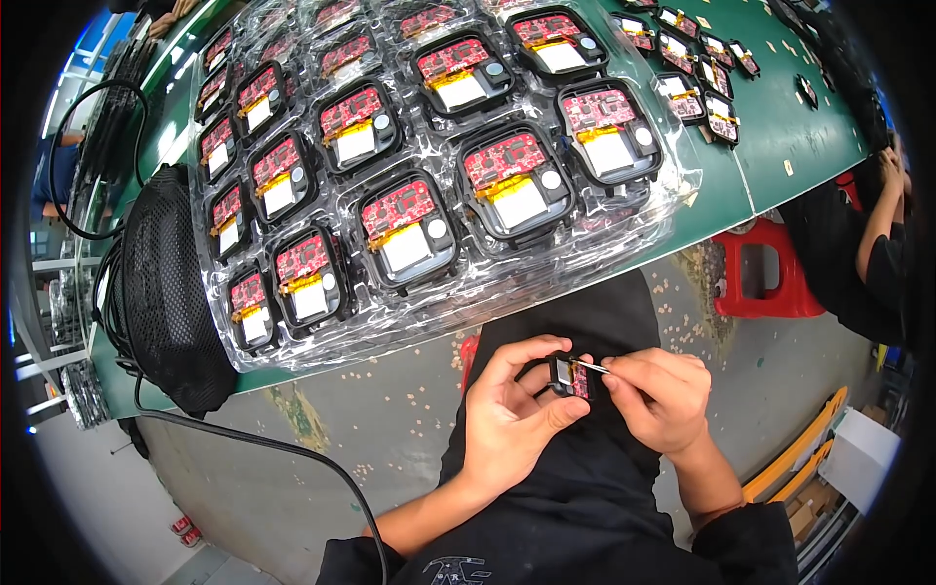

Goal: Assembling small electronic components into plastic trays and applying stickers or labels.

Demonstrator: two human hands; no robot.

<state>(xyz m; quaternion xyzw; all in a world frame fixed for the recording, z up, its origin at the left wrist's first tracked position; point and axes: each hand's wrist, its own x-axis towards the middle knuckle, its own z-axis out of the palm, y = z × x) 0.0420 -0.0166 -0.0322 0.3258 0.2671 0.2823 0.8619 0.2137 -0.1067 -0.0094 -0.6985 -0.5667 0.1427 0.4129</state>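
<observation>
Above my lap, my left hand [512, 417] grips a small black device housing [560, 374] by its edges, between thumb and fingers. Inside the housing show a red circuit board [581, 382] and a light part. My right hand [665, 398] pinches a thin silver pointed tool [591, 367], probably tweezers. Its tip reaches to the open face of the housing; whether it touches a part is too small to tell. Beyond my hands, a clear plastic tray [468, 310] holds several similar open housings [408, 229], each with a red board, yellow flex strip and white block.
The tray rests on a green table [721, 185], its near edge above my lap. More open units [721, 117] lie loose at far right. At left are a black mesh bag [171, 292] and a black cable [283, 444]. A red stool [765, 268] stands beside a co-worker's arm [880, 210].
</observation>
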